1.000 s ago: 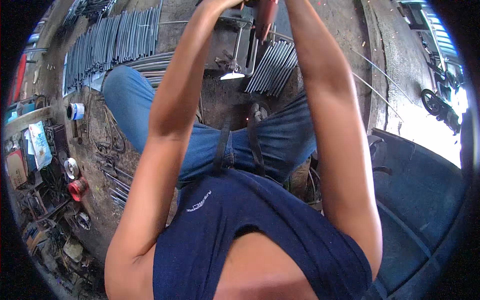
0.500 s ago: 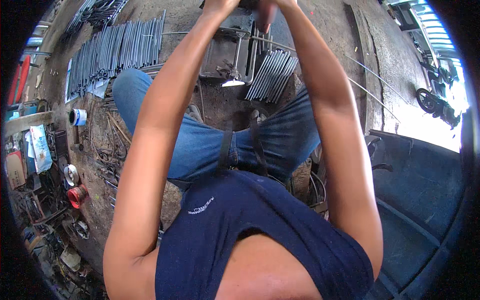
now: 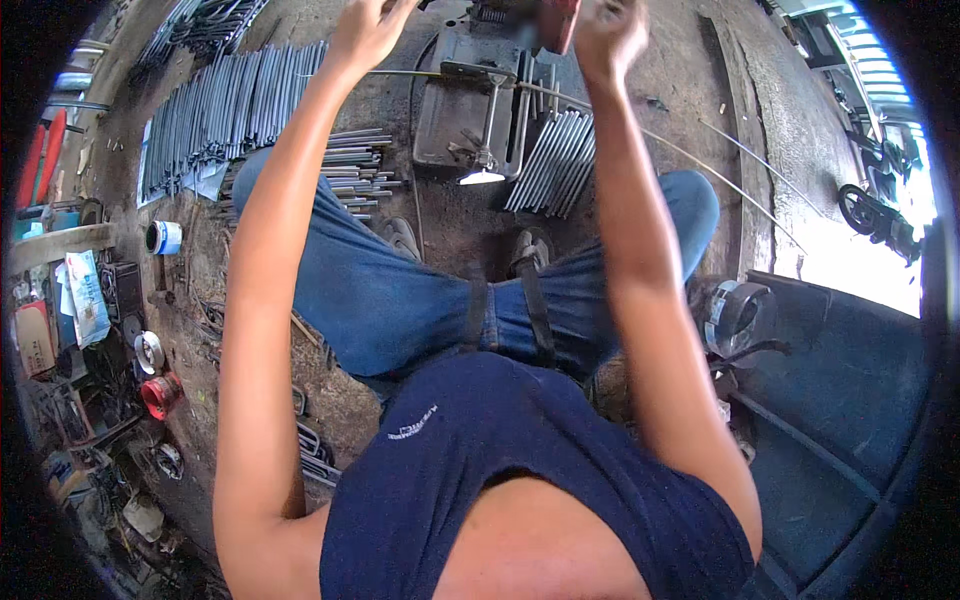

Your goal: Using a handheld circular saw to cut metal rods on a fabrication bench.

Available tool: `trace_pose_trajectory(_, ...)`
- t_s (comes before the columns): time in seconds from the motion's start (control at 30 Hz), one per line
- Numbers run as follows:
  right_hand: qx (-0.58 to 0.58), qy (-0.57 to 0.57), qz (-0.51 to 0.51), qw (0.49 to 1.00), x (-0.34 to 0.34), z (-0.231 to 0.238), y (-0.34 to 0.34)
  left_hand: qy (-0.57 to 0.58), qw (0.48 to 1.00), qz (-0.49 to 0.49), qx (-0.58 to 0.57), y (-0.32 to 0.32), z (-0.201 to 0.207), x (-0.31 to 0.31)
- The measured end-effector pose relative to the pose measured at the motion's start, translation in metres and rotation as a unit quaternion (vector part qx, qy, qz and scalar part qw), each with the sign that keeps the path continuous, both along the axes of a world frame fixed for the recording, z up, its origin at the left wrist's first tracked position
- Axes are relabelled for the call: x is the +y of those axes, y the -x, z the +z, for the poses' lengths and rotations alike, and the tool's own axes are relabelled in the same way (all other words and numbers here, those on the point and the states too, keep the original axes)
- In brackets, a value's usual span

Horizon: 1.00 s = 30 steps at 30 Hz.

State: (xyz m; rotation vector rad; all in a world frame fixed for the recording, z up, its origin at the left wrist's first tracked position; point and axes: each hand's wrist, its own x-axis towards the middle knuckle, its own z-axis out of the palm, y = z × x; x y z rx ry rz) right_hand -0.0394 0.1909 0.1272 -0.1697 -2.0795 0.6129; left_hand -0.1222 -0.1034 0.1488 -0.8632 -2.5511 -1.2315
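Observation:
My left hand is raised at the upper edge, left of a metal machine with a flat grey base. Its visible fingers are apart, and the tips are partly cut off by the picture edge. My right hand hangs on the machine's other side, beside a red part; its fingers are smeared by motion. A clamp with a screw rod sits on the base. One long thin rod crosses the machine and runs out to the right. Short cut rods lie side by side right of the base.
A wide row of grey rods lies at the upper left, with more rods beside my knee. A white-blue can and red spool stand left. A dark blue panel and a motorcycle are at right.
My hands have moved apart from close together over the machine, the left one leftward, the right one rightward. More of the machine shows between them. My knees have spread wider.

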Motion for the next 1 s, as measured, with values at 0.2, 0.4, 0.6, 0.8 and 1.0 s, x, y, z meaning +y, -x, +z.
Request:
trace_pose_trajectory(0.2, -0.257, 0.78, -0.195, 0.536, -0.09, -0.227, -0.082, 0.256, 0.952, -0.046, -0.161, 0.007, -0.081, -0.055)
trace_pose_trajectory(0.4, -0.288, 0.889, -0.055, 0.351, -0.108, -0.354, -0.101, 0.37, 0.886, -0.105, -0.257, 0.009, -0.094, -0.039)
trace_pose_trajectory(0.6, -0.26, 0.912, 0.038, 0.316, -0.132, -0.37, -0.11, 0.336, 0.905, -0.089, -0.245, 0.016, -0.087, -0.038)
trace_pose_trajectory(0.8, -0.231, 0.849, 0.037, 0.473, -0.141, -0.335, -0.128, 0.362, 0.9, -0.075, -0.231, 0.017, -0.089, -0.045)
trace_pose_trajectory(1.0, -0.361, 0.443, -0.155, 0.806, -0.158, -0.315, -0.115, 0.349, 0.906, -0.085, -0.222, 0.018, -0.084, -0.043)
